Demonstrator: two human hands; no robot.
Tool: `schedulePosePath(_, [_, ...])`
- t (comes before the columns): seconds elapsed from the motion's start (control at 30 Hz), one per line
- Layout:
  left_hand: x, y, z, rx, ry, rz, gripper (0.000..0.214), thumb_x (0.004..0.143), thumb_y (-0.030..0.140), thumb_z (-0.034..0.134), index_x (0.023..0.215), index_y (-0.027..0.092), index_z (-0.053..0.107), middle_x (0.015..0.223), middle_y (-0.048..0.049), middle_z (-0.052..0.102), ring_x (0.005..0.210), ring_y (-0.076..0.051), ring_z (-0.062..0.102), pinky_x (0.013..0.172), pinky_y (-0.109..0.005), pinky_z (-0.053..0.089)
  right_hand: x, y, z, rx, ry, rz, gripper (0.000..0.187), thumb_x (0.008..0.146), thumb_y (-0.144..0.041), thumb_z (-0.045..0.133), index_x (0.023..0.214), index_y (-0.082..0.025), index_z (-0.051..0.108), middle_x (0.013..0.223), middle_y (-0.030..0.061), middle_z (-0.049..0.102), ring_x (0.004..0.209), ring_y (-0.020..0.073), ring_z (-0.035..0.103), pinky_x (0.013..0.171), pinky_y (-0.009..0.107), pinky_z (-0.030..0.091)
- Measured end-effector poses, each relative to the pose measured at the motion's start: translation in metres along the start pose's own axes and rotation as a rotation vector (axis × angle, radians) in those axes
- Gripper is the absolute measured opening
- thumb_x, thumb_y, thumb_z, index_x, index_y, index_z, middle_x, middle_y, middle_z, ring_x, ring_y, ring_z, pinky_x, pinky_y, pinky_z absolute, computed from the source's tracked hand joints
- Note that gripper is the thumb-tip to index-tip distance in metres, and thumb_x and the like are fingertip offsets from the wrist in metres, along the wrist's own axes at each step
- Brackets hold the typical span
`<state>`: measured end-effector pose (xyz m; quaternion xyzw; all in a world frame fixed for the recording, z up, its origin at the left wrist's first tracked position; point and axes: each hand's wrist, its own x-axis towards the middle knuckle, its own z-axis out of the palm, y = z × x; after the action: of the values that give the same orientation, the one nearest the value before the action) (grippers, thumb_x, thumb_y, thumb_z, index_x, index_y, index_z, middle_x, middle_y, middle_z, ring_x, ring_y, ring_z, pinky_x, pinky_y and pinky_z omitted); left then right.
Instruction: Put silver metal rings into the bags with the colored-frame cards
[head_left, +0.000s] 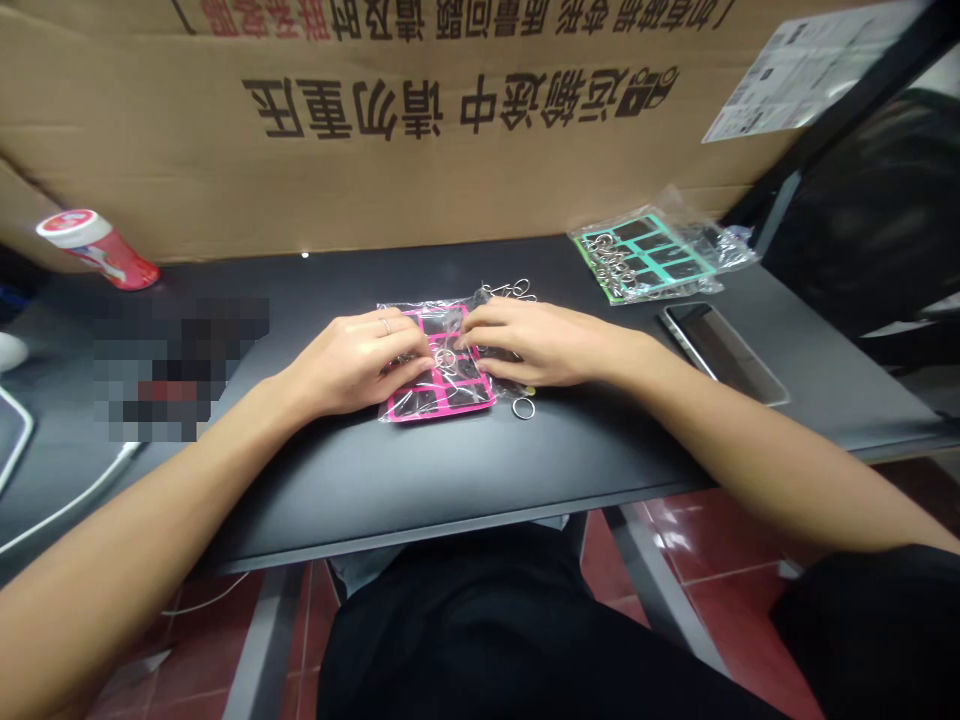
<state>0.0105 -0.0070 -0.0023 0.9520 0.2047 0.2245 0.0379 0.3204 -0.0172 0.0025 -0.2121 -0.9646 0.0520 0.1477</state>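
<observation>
A clear plastic bag with a pink card (439, 390) lies on the black table (420, 480) in front of me. My left hand (356, 360) rests on the bag's left side, fingers curled and pinching at metal wire pieces (445, 362) on the card. My right hand (536, 343) lies on the bag's right side, fingers closed together at the same wire pieces. A ring sits on a finger of my left hand. More wire loops (510, 290) lie just beyond the bag. A small metal ring (523, 408) lies loose beside the bag's right corner.
A second bag with a green card (649, 258) and wire pieces lies at the back right. A phone (724, 352) lies face up right of my right arm. A red and white bottle (96, 248) lies at the back left. A large cardboard box (450, 120) walls the table's far side. A white cable (67, 500) runs at the left.
</observation>
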Motion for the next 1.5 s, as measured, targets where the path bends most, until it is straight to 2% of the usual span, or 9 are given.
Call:
schedulePosePath(0.17, [0.0012, 0.0009, -0.0012, 0.000, -0.026, -0.010, 0.016, 0.108, 0.034, 0.063, 0.106, 0.023, 0.075, 0.106, -0.0066, 0.080, 0.096, -0.022, 0.075, 0.095, -0.038, 0.060, -0.0001, 0.0008, 0.0002, 0.001, 0.013, -0.016, 0.033, 0.110, -0.031, 0.056, 0.136, -0.017, 0.072, 0.132, 0.0173, 0.072, 0.118, 0.0307, 0.068, 0.102, 0.049, 0.059])
schedulePosePath(0.57, [0.0042, 0.0001, -0.0053, -0.040, -0.111, -0.025, 0.018, 0.109, 0.039, 0.061, 0.110, 0.023, 0.071, 0.107, -0.0072, 0.076, 0.100, -0.023, 0.070, 0.097, -0.039, 0.056, 0.0004, -0.0010, -0.0023, 0.007, -0.006, 0.002, 0.036, 0.109, -0.030, 0.058, 0.139, -0.015, 0.071, 0.136, 0.0198, 0.072, 0.121, 0.0324, 0.067, 0.105, 0.052, 0.058])
schedulePosePath(0.73, [0.0057, -0.0002, -0.0073, -0.063, -0.135, -0.020, 0.018, 0.109, 0.039, 0.060, 0.110, 0.023, 0.069, 0.109, -0.0075, 0.074, 0.101, -0.024, 0.068, 0.098, -0.041, 0.054, -0.0006, 0.0001, -0.0006, 0.010, 0.014, -0.003, 0.036, 0.109, -0.031, 0.057, 0.141, -0.018, 0.071, 0.135, 0.0169, 0.072, 0.122, 0.0314, 0.067, 0.104, 0.051, 0.058])
schedulePosePath(1.37, [0.0063, -0.0011, -0.0049, -0.102, -0.116, -0.026, 0.017, 0.107, 0.038, 0.063, 0.111, 0.024, 0.072, 0.107, -0.0073, 0.076, 0.101, -0.026, 0.070, 0.102, -0.045, 0.055, -0.0019, 0.0005, -0.0010, 0.021, -0.002, 0.008, 0.039, 0.109, -0.031, 0.056, 0.141, -0.016, 0.071, 0.137, 0.0189, 0.071, 0.124, 0.0347, 0.066, 0.106, 0.054, 0.057])
schedulePosePath(1.5, [0.0071, -0.0003, -0.0057, -0.104, -0.128, -0.040, 0.019, 0.107, 0.039, 0.062, 0.111, 0.023, 0.072, 0.107, -0.0079, 0.075, 0.102, -0.026, 0.070, 0.101, -0.046, 0.055, -0.0026, 0.0015, -0.0009, 0.018, 0.027, -0.021, 0.038, 0.109, -0.031, 0.056, 0.141, -0.018, 0.070, 0.133, 0.0164, 0.072, 0.122, 0.0327, 0.066, 0.105, 0.053, 0.058])
